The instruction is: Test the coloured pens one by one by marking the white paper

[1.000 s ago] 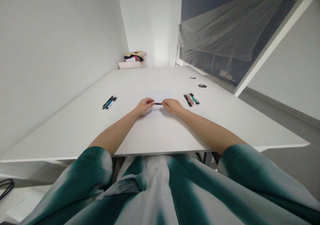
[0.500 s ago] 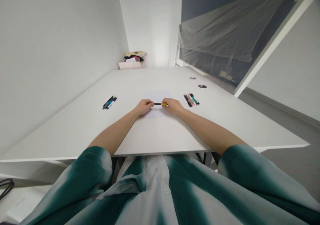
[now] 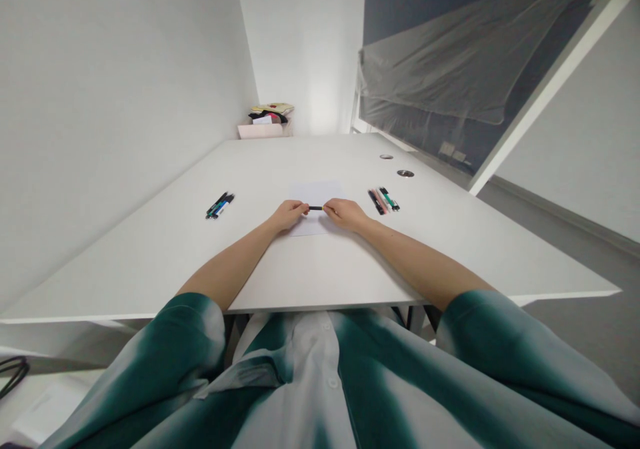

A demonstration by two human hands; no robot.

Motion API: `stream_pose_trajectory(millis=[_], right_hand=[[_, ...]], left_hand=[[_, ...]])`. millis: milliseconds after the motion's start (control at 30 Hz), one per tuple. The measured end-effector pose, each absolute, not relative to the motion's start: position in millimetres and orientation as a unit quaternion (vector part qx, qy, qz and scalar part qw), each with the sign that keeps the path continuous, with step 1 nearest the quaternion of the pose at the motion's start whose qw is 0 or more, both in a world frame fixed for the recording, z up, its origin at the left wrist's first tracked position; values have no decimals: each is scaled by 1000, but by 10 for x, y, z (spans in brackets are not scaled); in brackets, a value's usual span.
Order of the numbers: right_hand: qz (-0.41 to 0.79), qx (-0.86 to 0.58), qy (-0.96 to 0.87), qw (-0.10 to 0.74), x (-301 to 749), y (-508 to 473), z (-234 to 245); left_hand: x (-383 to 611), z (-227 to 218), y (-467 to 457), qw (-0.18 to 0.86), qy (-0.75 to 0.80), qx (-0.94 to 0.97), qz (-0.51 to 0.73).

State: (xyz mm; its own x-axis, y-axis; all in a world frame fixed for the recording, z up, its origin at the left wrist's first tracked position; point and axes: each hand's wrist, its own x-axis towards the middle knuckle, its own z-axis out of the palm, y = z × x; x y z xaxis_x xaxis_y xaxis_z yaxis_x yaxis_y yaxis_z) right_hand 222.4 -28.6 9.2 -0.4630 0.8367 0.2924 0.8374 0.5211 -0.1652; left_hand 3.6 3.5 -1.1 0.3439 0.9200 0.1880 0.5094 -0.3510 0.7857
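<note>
Between my two hands a slim black pen with a yellow end (image 3: 315, 208) lies level, sideways to me. My left hand (image 3: 289, 215) pinches its left tip. At the other end my right hand (image 3: 346, 214) has its fingers closed over most of the yellow part. Beneath both hands, a white sheet of paper (image 3: 316, 192) rests flat on the table; its edges are faint. The pen is just above the sheet; contact with it cannot be made out.
On the white table (image 3: 310, 272), several dark and blue pens (image 3: 220, 206) lie on the left. Several black, pink and green pens (image 3: 383, 200) lie on the right. Two round metal discs (image 3: 405, 174) sit farther right. A pale box (image 3: 261, 131) holding items stands at the far end.
My right fingers now cover more of the pen's yellow end, so less yellow shows. Both hands stay in nearly the same place over the paper.
</note>
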Motion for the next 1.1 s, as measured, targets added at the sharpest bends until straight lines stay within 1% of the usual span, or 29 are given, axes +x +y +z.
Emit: stream_pose_trajectory(millis=[300, 467, 567, 667, 867, 1100], right_hand=[[8, -514, -836, 192, 2251, -215, -2], [-1, -481, -852, 207, 2288, -176, -19], [-9, -463, -861, 211, 2306, -166, -15], [-14, -458, -864, 207, 2316, -163, -6], [-23, -455, -870, 186, 2311, -171, 23], [-27, -452, -876, 167, 2314, -190, 44]], left_hand=[[-8, -41, 35, 328, 464, 759, 319], [-36, -40, 32, 368, 447, 748, 324], [-48, -19, 18, 371, 448, 747, 323], [-51, 14, -2, 349, 455, 756, 315], [-24, 71, -13, 258, 453, 798, 300], [-29, 90, -32, 233, 452, 811, 291]])
